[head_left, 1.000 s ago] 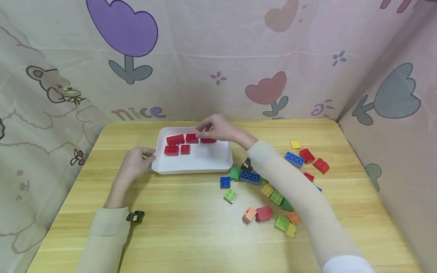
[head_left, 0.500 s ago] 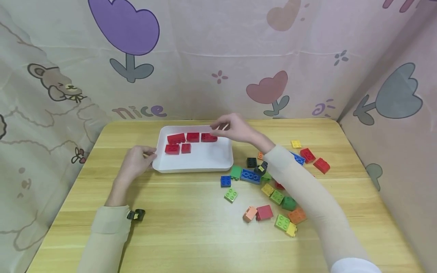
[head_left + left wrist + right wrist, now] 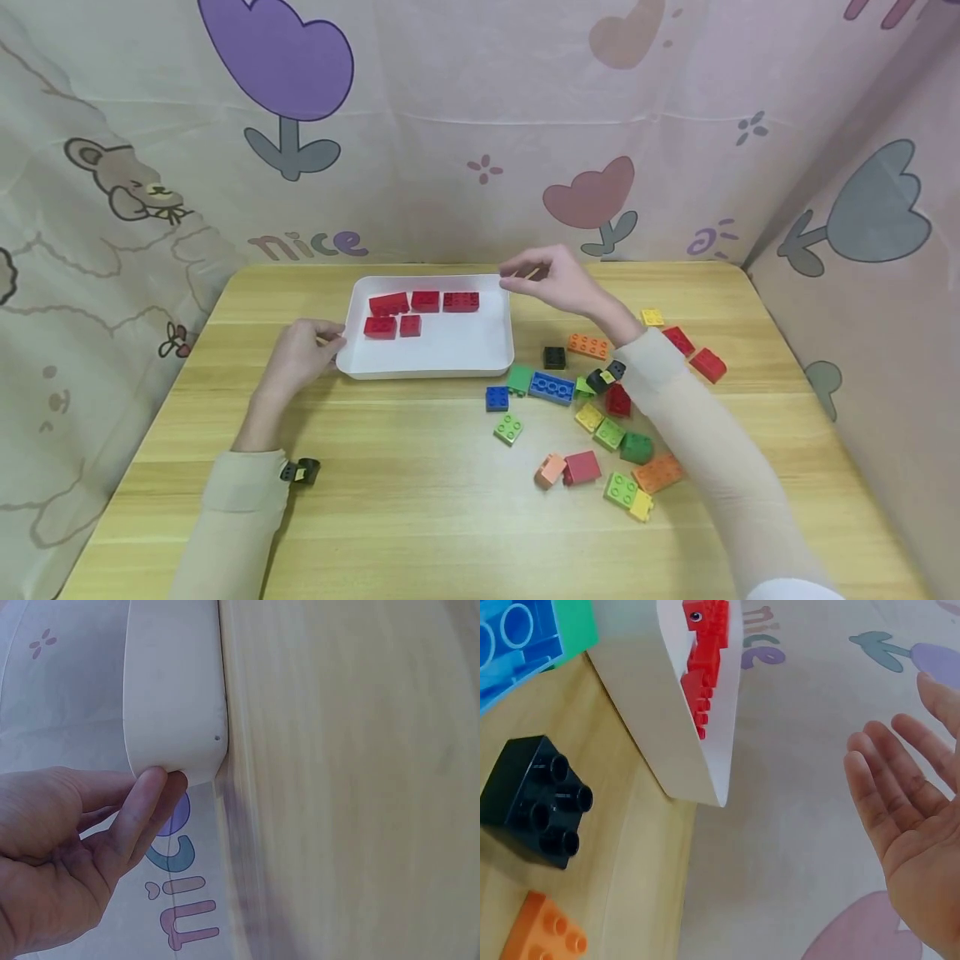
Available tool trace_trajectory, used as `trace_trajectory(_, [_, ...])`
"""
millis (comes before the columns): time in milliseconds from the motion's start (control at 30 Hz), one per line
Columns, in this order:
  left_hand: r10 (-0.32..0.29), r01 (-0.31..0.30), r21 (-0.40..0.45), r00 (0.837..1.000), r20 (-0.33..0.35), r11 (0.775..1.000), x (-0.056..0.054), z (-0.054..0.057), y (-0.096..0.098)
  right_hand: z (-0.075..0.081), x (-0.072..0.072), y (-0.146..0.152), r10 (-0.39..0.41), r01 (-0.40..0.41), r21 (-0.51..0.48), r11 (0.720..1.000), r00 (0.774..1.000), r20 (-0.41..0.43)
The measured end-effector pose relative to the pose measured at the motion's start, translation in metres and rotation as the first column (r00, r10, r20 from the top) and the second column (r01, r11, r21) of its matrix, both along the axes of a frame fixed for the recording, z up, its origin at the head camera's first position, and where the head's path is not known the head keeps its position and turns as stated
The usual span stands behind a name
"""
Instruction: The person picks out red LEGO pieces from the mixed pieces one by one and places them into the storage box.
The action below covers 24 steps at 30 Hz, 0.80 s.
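Observation:
A white tray (image 3: 450,352) sits at the back of the table with several red building bricks in it. Its back row includes a red brick (image 3: 461,302) on the right, and a small red brick (image 3: 410,326) lies in the front row. At the tray's left rim my left hand (image 3: 298,354) pinches the edge; the left wrist view shows the fingertips (image 3: 154,780) on the tray's corner. My right hand (image 3: 555,279) hovers by the back right corner, holding nothing. In the right wrist view its fingers (image 3: 885,776) are relaxed and apart from the tray.
Right of the tray lie loose bricks: a black brick (image 3: 554,357), an orange brick (image 3: 588,345), a blue brick (image 3: 552,388) and a dark red brick (image 3: 618,401) among several others. Two red bricks, one the far-right brick (image 3: 708,365), lie beyond my right forearm. A patterned curtain (image 3: 420,183) hangs behind the table.
My right hand has moved right, off the back-row red brick and out past the tray's corner, leaving that brick in the tray. The left hand has stayed at the left rim.

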State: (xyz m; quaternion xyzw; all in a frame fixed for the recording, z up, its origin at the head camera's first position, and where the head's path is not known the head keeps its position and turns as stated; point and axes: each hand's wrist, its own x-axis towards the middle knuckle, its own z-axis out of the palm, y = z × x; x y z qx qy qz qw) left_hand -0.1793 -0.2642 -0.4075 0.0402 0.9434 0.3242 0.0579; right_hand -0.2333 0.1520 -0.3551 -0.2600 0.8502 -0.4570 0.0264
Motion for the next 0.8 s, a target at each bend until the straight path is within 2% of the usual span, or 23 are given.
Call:
trace_trajectory(300, [0.004, -0.004, -0.023, 1.000, -0.012, 1.000, -0.001, -0.001, -0.001, -0.003, 0.020, 0.019, 0.012, -0.012, 0.029, 0.999, 1.000, -0.009])
trace_trajectory(567, [0.004, -0.004, -0.020, 1.000, -0.014, 1.000, -0.001, 0.000, -0.001, -0.008, 0.050, 0.035, 0.075, -0.075, 0.048, 0.996, 0.997, -0.003])
trace_trajectory(800, [0.004, -0.004, -0.018, 1.000, -0.008, 1.000, -0.001, 0.000, 0.000, -0.011, 0.078, 0.049, 0.105, -0.109, 0.080, 0.991, 0.993, 0.047])
